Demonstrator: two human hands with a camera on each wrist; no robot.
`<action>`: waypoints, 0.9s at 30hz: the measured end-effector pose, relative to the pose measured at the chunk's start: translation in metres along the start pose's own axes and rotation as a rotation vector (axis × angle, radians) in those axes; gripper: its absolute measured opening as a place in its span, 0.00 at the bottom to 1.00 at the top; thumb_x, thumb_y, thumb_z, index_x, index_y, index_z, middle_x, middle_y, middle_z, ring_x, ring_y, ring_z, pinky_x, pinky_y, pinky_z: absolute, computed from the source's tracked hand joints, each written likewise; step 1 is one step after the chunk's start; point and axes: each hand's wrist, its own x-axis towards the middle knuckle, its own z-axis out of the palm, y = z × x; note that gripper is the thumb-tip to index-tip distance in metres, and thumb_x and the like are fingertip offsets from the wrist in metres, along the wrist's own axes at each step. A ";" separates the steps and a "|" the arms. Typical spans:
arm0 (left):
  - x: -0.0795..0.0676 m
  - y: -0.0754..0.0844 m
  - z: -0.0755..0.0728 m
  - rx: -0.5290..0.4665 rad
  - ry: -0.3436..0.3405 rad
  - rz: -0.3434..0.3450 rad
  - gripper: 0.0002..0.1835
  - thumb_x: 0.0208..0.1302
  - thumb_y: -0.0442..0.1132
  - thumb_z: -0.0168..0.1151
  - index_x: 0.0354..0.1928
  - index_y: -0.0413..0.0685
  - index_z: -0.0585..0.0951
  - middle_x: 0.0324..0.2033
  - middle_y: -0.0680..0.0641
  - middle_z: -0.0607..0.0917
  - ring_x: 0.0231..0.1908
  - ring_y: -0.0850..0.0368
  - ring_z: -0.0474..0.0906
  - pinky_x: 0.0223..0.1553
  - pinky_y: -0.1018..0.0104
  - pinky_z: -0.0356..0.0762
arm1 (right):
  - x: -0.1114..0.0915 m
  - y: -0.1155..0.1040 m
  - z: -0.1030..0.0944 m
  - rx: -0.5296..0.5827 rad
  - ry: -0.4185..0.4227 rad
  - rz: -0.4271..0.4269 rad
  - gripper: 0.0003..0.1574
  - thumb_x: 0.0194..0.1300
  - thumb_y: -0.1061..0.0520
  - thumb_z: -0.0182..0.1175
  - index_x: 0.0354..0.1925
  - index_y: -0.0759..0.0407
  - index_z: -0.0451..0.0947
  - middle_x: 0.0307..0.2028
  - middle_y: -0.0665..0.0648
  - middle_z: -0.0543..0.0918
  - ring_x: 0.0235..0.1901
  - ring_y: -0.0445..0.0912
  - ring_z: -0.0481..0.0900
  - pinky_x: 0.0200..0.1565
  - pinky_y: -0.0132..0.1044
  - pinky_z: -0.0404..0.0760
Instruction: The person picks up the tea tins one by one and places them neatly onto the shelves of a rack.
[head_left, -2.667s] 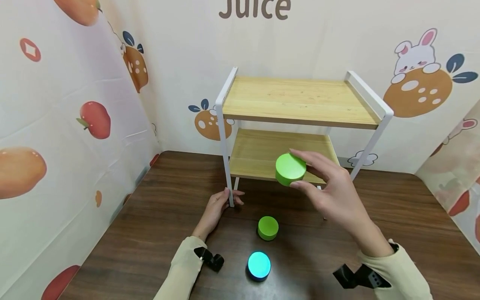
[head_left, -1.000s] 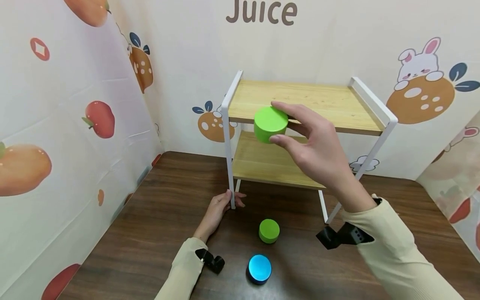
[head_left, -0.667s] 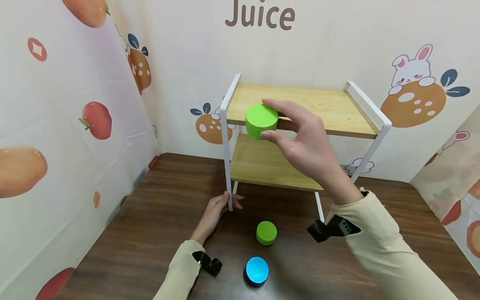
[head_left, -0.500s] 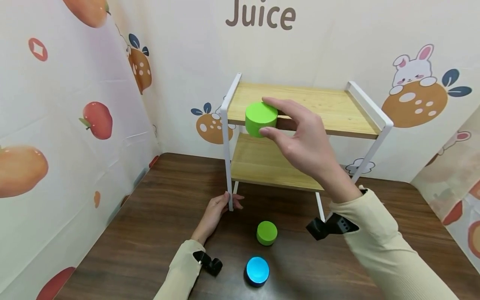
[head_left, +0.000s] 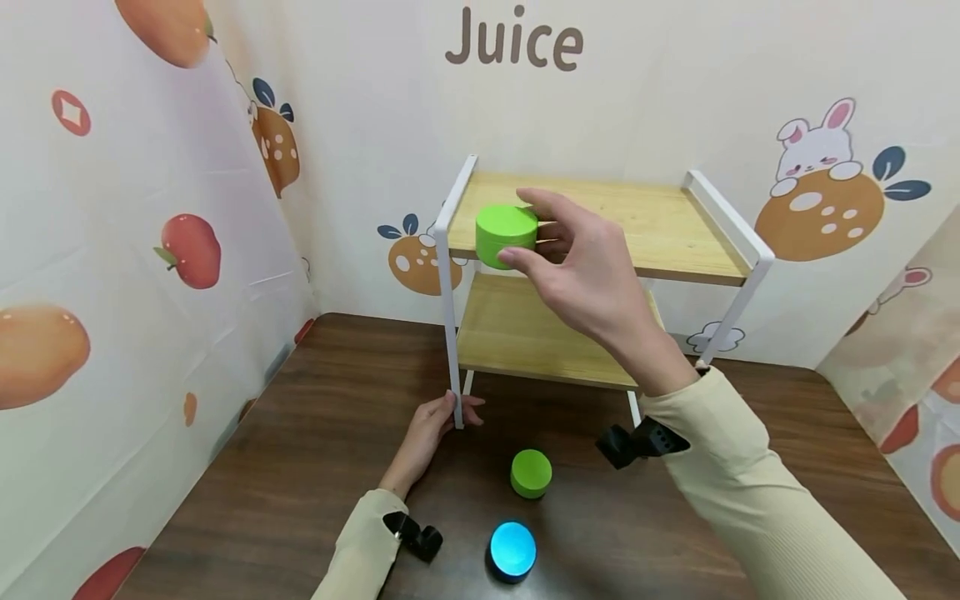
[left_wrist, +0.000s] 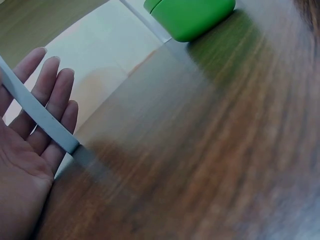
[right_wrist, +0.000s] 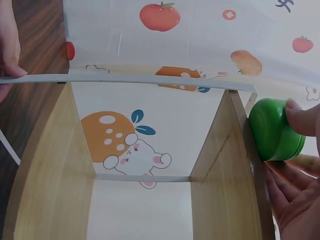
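Nearest on the desk [head_left: 300,467] — its near edge lies outside the view — stands a blue container [head_left: 513,550], with a green container [head_left: 531,473] just behind; the left wrist camera crops the latter's top. Farther back, the left hand [head_left: 429,421] pinches the front left leg [head_left: 452,342] of the rack [head_left: 517,337], its fingers partly hidden there. The right hand [head_left: 585,262] holds a second green jar [head_left: 504,237] between thumb and fingers by the upper board's [head_left: 675,229] front left corner; whether they touch is hard to tell. That hand screens the rack's middle. A printed backdrop [head_left: 622,117] lines the desk's far edge.
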 end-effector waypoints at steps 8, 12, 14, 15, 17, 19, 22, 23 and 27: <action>-0.002 0.000 -0.001 -0.009 0.005 -0.012 0.34 0.89 0.53 0.33 0.58 0.32 0.84 0.44 0.33 0.88 0.48 0.57 0.86 0.61 0.65 0.77 | 0.002 0.001 0.002 0.017 -0.003 0.040 0.31 0.63 0.60 0.77 0.61 0.63 0.77 0.53 0.59 0.90 0.48 0.50 0.91 0.51 0.38 0.88; -0.002 0.000 0.000 -0.018 0.007 -0.014 0.35 0.89 0.54 0.34 0.58 0.31 0.84 0.44 0.32 0.87 0.47 0.58 0.87 0.60 0.67 0.77 | 0.002 0.003 0.004 0.013 0.025 0.022 0.31 0.62 0.61 0.77 0.61 0.63 0.79 0.52 0.59 0.88 0.46 0.49 0.91 0.47 0.34 0.88; -0.003 0.000 0.000 -0.022 0.010 -0.017 0.35 0.89 0.54 0.34 0.58 0.32 0.84 0.44 0.32 0.87 0.46 0.58 0.87 0.59 0.68 0.77 | 0.004 0.002 0.006 -0.003 0.040 0.014 0.31 0.63 0.61 0.77 0.62 0.63 0.80 0.53 0.59 0.86 0.46 0.49 0.89 0.47 0.33 0.88; -0.003 0.000 0.000 -0.026 0.012 -0.018 0.35 0.89 0.54 0.34 0.57 0.32 0.84 0.44 0.32 0.87 0.46 0.58 0.87 0.59 0.68 0.77 | 0.004 0.002 0.007 -0.014 0.048 0.011 0.31 0.62 0.61 0.77 0.62 0.63 0.81 0.53 0.59 0.84 0.46 0.48 0.89 0.47 0.33 0.88; -0.002 0.000 0.000 -0.028 0.014 -0.017 0.34 0.89 0.53 0.34 0.57 0.32 0.84 0.44 0.31 0.87 0.46 0.59 0.87 0.59 0.68 0.77 | 0.006 0.001 0.007 -0.036 0.060 0.011 0.31 0.62 0.61 0.77 0.63 0.62 0.82 0.53 0.60 0.82 0.47 0.48 0.86 0.48 0.34 0.88; -0.002 0.000 0.000 -0.029 0.014 -0.014 0.34 0.89 0.52 0.33 0.57 0.32 0.84 0.44 0.31 0.87 0.46 0.58 0.87 0.59 0.68 0.77 | 0.007 0.001 0.007 -0.054 0.069 0.020 0.32 0.63 0.60 0.77 0.64 0.60 0.82 0.51 0.60 0.80 0.47 0.48 0.85 0.48 0.35 0.88; -0.002 0.001 0.001 -0.027 0.012 -0.015 0.34 0.89 0.53 0.33 0.57 0.32 0.84 0.44 0.32 0.87 0.47 0.58 0.87 0.59 0.68 0.77 | 0.007 0.001 0.007 -0.077 0.075 0.011 0.31 0.65 0.62 0.75 0.65 0.59 0.81 0.46 0.61 0.78 0.45 0.47 0.84 0.48 0.36 0.88; -0.002 0.001 0.001 -0.026 0.012 -0.018 0.35 0.89 0.54 0.33 0.57 0.33 0.84 0.45 0.32 0.87 0.47 0.58 0.87 0.59 0.68 0.77 | 0.007 0.002 0.007 -0.084 0.077 0.001 0.31 0.66 0.62 0.74 0.66 0.59 0.81 0.44 0.61 0.78 0.44 0.47 0.83 0.48 0.37 0.88; -0.002 0.001 0.002 -0.014 0.017 -0.025 0.35 0.88 0.55 0.34 0.57 0.34 0.84 0.44 0.35 0.88 0.48 0.57 0.87 0.59 0.68 0.77 | 0.006 0.003 0.007 -0.097 0.084 -0.051 0.28 0.68 0.65 0.70 0.65 0.60 0.80 0.39 0.59 0.79 0.42 0.47 0.82 0.46 0.38 0.88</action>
